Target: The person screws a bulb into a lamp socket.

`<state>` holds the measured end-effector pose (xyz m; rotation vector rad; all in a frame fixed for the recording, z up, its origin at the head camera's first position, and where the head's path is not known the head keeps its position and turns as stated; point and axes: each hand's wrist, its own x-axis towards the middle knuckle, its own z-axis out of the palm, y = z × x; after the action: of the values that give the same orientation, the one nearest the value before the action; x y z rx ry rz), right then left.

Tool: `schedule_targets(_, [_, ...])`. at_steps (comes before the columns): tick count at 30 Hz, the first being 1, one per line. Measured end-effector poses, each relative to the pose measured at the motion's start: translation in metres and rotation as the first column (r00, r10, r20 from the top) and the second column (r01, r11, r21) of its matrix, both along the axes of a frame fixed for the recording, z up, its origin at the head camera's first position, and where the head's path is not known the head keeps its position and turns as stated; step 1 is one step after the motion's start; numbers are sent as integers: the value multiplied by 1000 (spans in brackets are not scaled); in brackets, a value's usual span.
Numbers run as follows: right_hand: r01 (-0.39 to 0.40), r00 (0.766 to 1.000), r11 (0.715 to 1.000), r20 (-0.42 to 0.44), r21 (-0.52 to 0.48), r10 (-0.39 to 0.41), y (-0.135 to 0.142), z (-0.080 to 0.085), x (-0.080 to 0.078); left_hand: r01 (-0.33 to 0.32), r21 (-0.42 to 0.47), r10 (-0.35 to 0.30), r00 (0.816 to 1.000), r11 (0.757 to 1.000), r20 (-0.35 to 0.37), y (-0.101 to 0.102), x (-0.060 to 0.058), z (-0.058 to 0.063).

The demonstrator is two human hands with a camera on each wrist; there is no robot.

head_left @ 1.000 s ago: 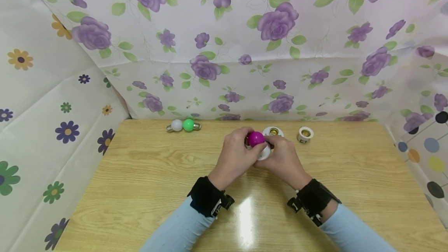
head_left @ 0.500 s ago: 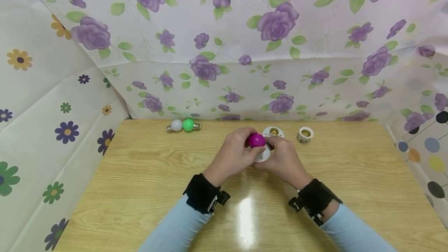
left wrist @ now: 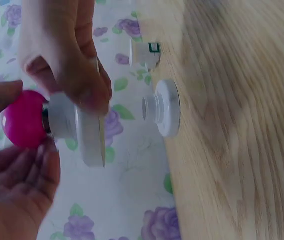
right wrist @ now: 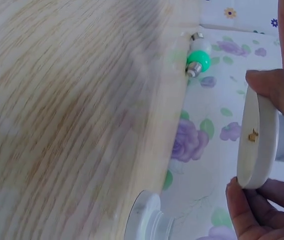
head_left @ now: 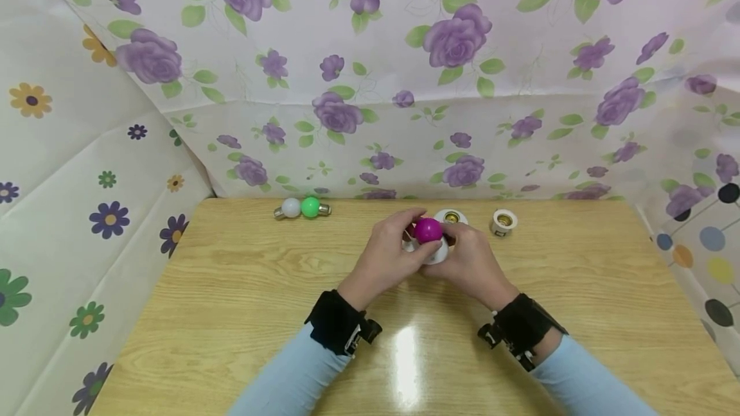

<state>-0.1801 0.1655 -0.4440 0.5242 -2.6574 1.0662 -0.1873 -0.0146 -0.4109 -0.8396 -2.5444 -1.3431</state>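
A: Where is the magenta bulb [head_left: 428, 230] held?
B: Above the counter [head_left: 231, 307]. It is pinched by the left hand [head_left: 393, 249], its metal cap partly visible at the mouth of a white lampholder [left wrist: 90, 137], which is gripped at the rim by the right hand [head_left: 471, 262].
A: Far edge?
B: Occupied by a second round-based lampholder [left wrist: 168, 107], a narrower lampholder [head_left: 504, 226], a white bulb [head_left: 291, 208] and a green bulb [head_left: 310, 207].

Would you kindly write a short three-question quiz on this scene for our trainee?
1. True or false: the left hand holds the pink bulb while the right hand holds a white socket.
2. Which bulb lies beside the white bulb: A) blue, B) green, C) red?
3. How many sockets rest on the table?

Key: 1. True. 2. B, the green bulb. 3. Two: a wide-based one and a narrower one.
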Motion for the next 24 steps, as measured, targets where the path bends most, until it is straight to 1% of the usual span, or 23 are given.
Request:
schedule_targets(3, [25, 1000, 1000, -5, 8, -25, -2, 0, 1, -98, -4, 98, 995, 995, 7, 4, 3, -1])
schedule_targets(5, [39, 999, 999, -16, 18, -38, -4, -1, 2, -147, -6, 147, 989, 989, 16, 6, 6, 0])
schedule_targets(14, [67, 997, 997, -44, 41, -65, -10, -3, 4, -265, 18, 263, 962, 964, 77, 10, 14, 2])
schedule_targets(17, [76, 996, 996, -52, 46, -74, -10, -3, 3, -282, 37, 278, 957, 959, 77, 11, 16, 3])
schedule_targets(24, [73, 996, 996, -56, 50, -70, -12, -1, 1, -248, 39, 248, 969, 968, 5, 9, 13, 2])
